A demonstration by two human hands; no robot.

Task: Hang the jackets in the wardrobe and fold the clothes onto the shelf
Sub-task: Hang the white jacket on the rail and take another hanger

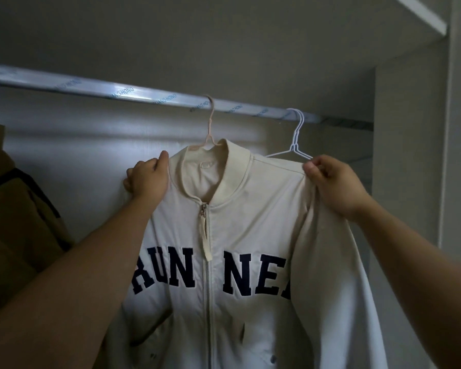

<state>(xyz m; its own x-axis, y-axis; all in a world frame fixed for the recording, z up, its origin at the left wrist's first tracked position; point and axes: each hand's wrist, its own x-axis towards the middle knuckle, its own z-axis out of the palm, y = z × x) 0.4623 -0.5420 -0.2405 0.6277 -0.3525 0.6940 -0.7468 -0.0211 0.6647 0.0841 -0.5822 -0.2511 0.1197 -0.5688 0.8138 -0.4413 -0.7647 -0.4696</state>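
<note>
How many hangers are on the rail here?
2 visible: a pink hanger carrying the cream jacket, and an empty white hanger to its right. The brown garment may hide another.

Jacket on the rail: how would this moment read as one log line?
step: hanging | jacket: on pink hanger, hooked on rail | left hand: grips shoulder | right hand: pinches shoulder | white hangers: spare

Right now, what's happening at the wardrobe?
A person is hanging a cream zip jacket with dark letters across the chest. Its pinkish hanger is already hooked over the wardrobe rail. The left hand grips the jacket's shoulder on one side, and the right hand pinches the fabric at the other shoulder, apparently straightening it. Empty white wire hangers hang beside it on the rail, and a brown garment hangs at the far left.
</note>
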